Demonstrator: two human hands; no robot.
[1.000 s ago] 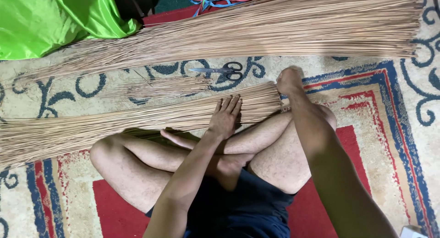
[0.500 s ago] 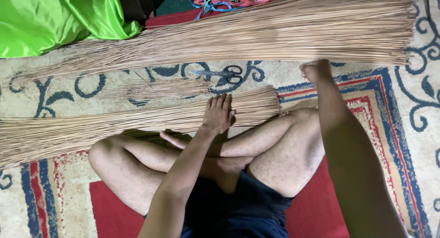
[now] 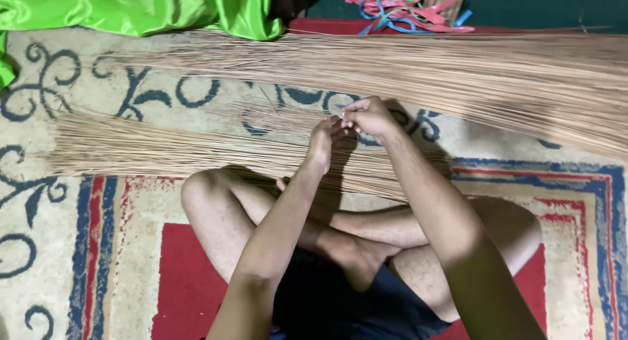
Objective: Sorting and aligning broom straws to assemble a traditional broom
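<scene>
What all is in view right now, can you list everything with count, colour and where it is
near bundle of thin sticks: one, tan, on the rug in front of the crossed legs, under both hands
far bundle of thin sticks: one larger, tan, across the rug beyond the hands
green cloth: one, shiny bright green, top left edge
plastic strips: a tangle, pink and blue, top centre
rug: one, cream with blue scrolls and red and blue borders, under everything
left hand: one, raised over the near bundle, fingertips meeting the right hand
right hand: one, closed in a pinch against the left; what it holds is too small to tell
legs: two, bare, crossed, bottom centre
</scene>
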